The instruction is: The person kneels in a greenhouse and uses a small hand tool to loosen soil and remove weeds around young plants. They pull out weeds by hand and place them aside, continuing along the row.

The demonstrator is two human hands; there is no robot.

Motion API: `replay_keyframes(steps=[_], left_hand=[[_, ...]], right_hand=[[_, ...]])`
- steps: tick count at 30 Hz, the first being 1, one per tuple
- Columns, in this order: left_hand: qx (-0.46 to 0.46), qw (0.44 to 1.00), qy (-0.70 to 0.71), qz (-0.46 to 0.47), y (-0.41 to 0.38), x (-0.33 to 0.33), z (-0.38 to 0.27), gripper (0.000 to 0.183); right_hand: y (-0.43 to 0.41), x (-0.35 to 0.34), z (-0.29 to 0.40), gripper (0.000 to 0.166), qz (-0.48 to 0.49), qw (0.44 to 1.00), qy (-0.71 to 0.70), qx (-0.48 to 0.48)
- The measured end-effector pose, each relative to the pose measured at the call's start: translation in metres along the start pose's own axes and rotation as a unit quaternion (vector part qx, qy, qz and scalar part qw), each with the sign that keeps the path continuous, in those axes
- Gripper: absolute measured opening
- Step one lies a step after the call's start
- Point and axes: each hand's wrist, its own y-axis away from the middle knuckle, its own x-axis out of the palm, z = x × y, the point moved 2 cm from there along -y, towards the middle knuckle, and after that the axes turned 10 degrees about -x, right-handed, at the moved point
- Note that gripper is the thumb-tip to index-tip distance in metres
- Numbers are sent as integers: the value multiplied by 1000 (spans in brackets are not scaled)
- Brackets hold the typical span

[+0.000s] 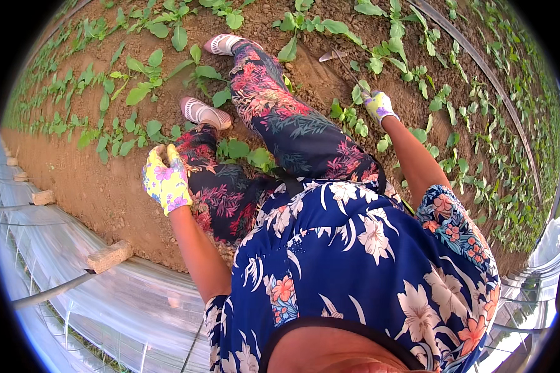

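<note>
My right hand [379,106], in a yellow flowered work glove, grips the handle of a small hand hoe [353,73]. The hoe's thin shaft slants away from me to a pale metal blade [332,56], which rests at the soil among leafy seedlings [350,116]. In a matching glove, my left hand [167,179] is beside my shin in dark floral trousers [210,186]. Its fingers are bent and apart, and I see nothing held in them. Broad-leaved green seedlings [142,77] grow in rows around my feet.
A dark irrigation hose [490,79] runs along the bed at right. At left, clear plastic sheeting [135,289] borders the soil, with bricks [109,256] along its edge and a metal pipe [51,293]. My shoes [205,113] stand between plants.
</note>
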Motion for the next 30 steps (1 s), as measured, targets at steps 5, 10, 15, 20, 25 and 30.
replay_keyframes(steps=[5, 10, 15, 20, 25, 30], left_hand=[[-18, 1000, 13, 12, 2, 3, -3, 26], [-24, 1000, 0, 16, 2, 0, -7, 26], [1, 1000, -18, 10, 2, -1, -10, 25], [-10, 1000, -6, 5, 2, 3, -7, 25], [-31, 999, -10, 13, 5, -1, -10, 25], [-13, 1000, -23, 3, 6, -1, -8, 24]], right_hand=[[-53, 33, 15, 42, 34, 999, 8, 15], [-72, 70, 36, 36, 24, 1000, -19, 6], [-3, 92, 1, 37, 86, 994, -54, 33], [62, 73, -41, 32, 86, 994, -59, 18], [41, 38, -29, 34, 39, 997, -61, 17], [-41, 33, 1, 38, -30, 998, -41, 29]])
